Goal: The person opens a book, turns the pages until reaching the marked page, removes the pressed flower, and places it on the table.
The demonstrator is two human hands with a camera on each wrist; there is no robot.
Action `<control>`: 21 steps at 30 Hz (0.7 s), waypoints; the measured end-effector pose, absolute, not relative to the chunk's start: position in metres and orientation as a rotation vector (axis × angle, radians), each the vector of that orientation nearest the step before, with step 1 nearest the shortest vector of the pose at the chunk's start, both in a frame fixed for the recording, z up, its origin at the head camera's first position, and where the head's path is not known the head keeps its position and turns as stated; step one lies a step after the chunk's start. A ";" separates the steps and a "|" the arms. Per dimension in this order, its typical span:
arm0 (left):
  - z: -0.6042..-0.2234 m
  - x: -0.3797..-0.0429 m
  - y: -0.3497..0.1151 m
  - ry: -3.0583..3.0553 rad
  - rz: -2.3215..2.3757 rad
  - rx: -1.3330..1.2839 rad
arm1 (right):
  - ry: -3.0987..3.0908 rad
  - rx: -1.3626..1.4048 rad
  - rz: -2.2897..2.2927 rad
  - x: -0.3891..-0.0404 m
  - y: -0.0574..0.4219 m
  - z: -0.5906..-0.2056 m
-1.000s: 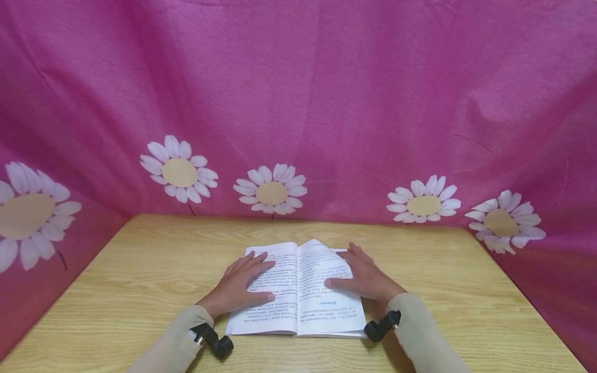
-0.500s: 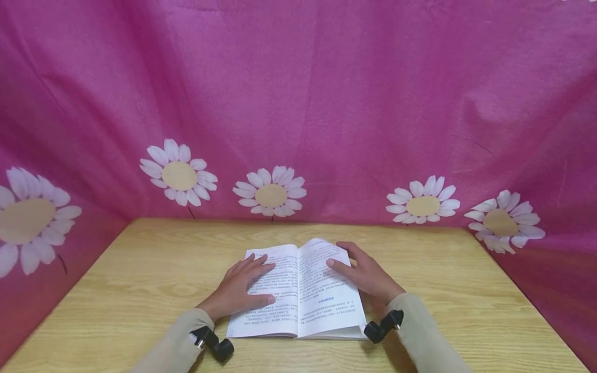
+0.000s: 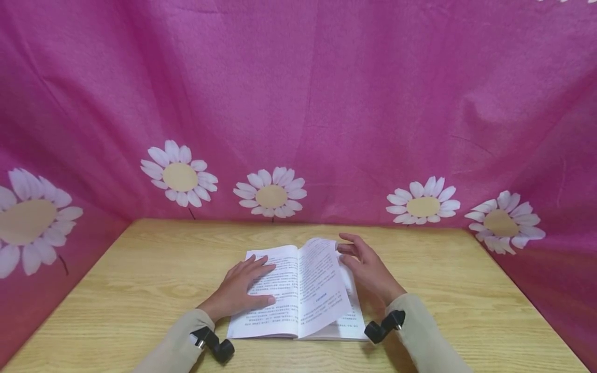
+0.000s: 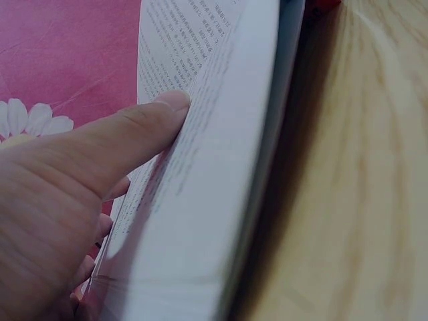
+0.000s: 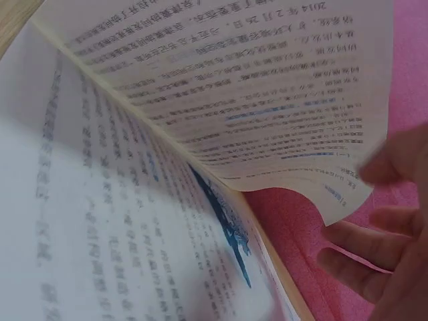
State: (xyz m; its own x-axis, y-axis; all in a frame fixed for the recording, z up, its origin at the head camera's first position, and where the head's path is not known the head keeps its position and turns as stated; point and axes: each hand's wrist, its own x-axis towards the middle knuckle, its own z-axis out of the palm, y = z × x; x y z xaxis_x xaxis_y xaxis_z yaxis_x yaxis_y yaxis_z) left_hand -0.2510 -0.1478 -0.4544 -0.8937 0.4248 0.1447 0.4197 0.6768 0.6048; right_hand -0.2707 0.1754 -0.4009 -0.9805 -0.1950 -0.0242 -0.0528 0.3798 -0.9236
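An open book (image 3: 275, 316) with printed text lies on the wooden table. My left hand (image 3: 238, 287) rests on its left page, fingers spread; in the left wrist view, the thumb (image 4: 147, 124) presses flat on the paper. By the far right corner is my right hand (image 3: 370, 269), with a lifted page (image 3: 322, 290) at its fingertips. The right wrist view shows that raised page (image 5: 267, 87) curling at the corner, between a blurred thumb (image 5: 391, 164) and the other fingers (image 5: 361, 251). Under it, the page below (image 5: 100, 187) shows text and a blue picture.
The wooden table (image 3: 140, 280) extends around the book. Behind and at both sides hangs a pink cloth (image 3: 326, 103) with large white daisies (image 3: 272, 194). Each sleeved wrist wears a small black camera (image 3: 216, 347).
My right hand has moved to the page's far corner and raised that page, which now tilts leftward and uncovers the one below. My left hand stays on the left page.
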 end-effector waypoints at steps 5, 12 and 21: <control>-0.455 -0.251 -0.148 2.874 1.015 0.726 | 2.557 -0.384 -1.617 -0.270 0.175 -0.403; -0.454 -0.251 -0.148 2.870 1.019 0.723 | 2.563 -0.405 -1.611 -0.269 0.173 -0.402; -0.456 -0.252 -0.147 2.874 1.002 0.700 | 2.473 -0.301 -1.617 -0.264 0.167 -0.406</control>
State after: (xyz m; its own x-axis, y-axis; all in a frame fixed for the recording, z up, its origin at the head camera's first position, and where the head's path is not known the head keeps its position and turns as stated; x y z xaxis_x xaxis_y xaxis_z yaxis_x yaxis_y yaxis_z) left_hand -0.2516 -0.1474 -0.4562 -0.8993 0.4185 0.1266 0.4065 0.6937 0.5946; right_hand -0.2641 0.1674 -0.4059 -0.9649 -0.2605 -0.0327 -0.0745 0.3911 -0.9173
